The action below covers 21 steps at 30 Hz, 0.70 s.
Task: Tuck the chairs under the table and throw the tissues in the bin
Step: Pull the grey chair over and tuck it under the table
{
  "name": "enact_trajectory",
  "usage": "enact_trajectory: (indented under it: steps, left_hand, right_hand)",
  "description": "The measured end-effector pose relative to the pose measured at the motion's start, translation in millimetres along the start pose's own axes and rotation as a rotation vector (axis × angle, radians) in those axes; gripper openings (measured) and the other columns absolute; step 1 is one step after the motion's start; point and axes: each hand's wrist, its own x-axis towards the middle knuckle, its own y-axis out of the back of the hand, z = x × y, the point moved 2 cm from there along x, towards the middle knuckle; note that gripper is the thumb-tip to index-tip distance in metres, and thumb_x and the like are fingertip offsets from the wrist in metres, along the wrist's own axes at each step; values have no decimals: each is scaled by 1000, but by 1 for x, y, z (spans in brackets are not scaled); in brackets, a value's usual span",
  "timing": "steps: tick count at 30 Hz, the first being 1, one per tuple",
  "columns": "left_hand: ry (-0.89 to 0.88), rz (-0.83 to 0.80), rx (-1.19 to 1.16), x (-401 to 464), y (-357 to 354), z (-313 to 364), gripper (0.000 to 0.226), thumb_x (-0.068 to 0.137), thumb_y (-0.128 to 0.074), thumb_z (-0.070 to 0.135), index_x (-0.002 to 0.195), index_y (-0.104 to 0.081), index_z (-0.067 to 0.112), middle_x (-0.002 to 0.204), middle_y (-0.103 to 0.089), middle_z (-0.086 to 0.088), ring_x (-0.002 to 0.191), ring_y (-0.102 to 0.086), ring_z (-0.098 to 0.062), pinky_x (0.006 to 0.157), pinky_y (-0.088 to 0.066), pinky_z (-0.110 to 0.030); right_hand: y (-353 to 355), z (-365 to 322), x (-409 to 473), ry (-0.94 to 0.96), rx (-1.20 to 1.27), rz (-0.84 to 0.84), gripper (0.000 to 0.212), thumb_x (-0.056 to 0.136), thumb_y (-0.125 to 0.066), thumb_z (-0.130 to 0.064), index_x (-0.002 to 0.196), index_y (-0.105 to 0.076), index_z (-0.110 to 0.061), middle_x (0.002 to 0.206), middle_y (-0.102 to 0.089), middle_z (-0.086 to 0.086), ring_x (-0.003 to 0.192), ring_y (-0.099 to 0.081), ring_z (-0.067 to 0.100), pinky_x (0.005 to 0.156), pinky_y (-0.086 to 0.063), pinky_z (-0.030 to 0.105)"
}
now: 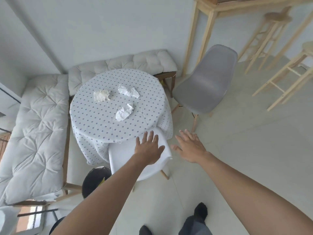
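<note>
Three crumpled tissues lie on the round table (94, 119): one (102, 95) toward its left edge, one (128, 91) toward the far edge, one (124, 112) near the middle. Two chairs stand by it, a white one (122, 155) at the near edge and a grey one (205, 83) off the right edge. Two wooden stools (272, 19) (307, 48), two bench cushions (33, 129) (122, 65), one dark bin (94, 178) and two hands (148, 149) (190, 147) make up the rest.
</note>
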Motion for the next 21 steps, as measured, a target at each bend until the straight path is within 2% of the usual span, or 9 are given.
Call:
enact_trajectory:
  steps: [7, 14, 21]
  left_hand:
    - [36, 24, 29, 82, 64, 90, 76, 107, -18, 63, 166, -1, 19, 174, 13, -3, 159, 15, -28, 125, 2, -64]
    - [127, 38, 10, 173, 116, 183, 79, 105, -21, 65, 166, -1, 20, 174, 12, -3, 159, 13, -29, 125, 1, -65]
    - [143, 70, -33, 269, 158, 252, 77, 106, -21, 65, 166, -2, 20, 174, 12, -5, 159, 13, -30, 125, -1, -66]
  right_hand:
    - [75, 131, 40, -36, -15, 55, 79, 100, -13, -70, 160, -22, -20, 172, -3, 8, 157, 8, 28, 124, 0, 57]
    - [156, 266, 79, 28, -74, 84, 78, 100, -15, -71, 158, -29, -20, 172, -7, 8, 157, 4, 30, 124, -2, 58]
    - [202, 372, 133, 37, -101, 65, 79, 99, -15, -72, 158, -29, -21, 172, -7, 7, 157, 4, 29, 124, -3, 58]
